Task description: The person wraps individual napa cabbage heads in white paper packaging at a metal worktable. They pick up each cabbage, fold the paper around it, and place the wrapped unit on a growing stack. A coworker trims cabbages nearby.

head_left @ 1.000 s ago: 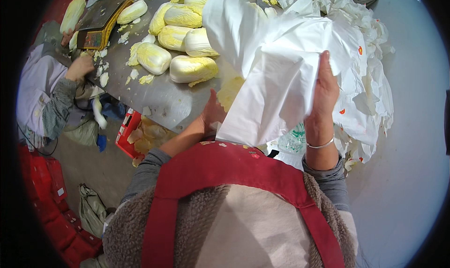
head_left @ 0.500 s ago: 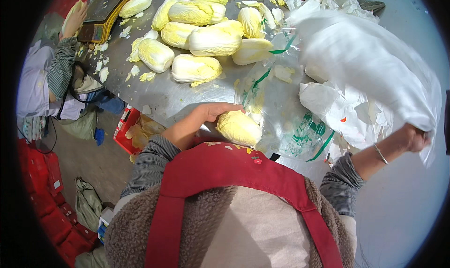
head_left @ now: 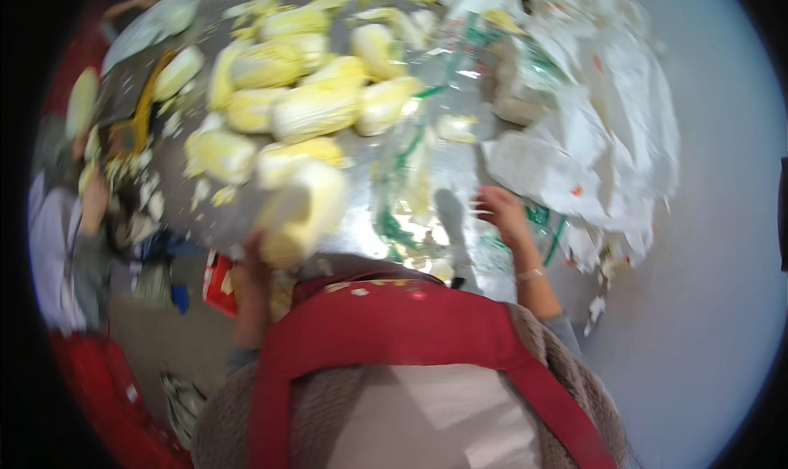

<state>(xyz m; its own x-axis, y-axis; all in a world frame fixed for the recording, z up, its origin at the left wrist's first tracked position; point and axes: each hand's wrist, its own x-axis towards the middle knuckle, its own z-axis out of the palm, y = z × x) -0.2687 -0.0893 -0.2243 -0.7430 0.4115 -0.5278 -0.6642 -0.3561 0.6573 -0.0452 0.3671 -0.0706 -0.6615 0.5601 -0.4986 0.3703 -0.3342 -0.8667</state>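
Observation:
My left hand (head_left: pixel 254 260) grips a pale yellow napa cabbage (head_left: pixel 302 210) and holds it over the near left part of the metal table (head_left: pixel 460 161). The picture is blurred by motion. My right hand (head_left: pixel 502 215) hovers open over the table's near edge, by clear plastic wrap with green print (head_left: pixel 406 190), and holds nothing. A pile of white plastic bags (head_left: pixel 607 132) lies to the right of that hand. Several more trimmed cabbages (head_left: pixel 308 108) are heaped on the table beyond the held one.
Another person in a light sleeve (head_left: pixel 57 247) works at the left, a hand (head_left: pixel 94 202) near leaf scraps. A red crate (head_left: pixel 217 280) stands below the table edge and red containers (head_left: pixel 98 379) lie at the lower left. Pale floor (head_left: pixel 706 305) spreads right.
My right hand let go of the white bag and came back over the table. My left hand swung the cabbage up and to the left. The view tilted left.

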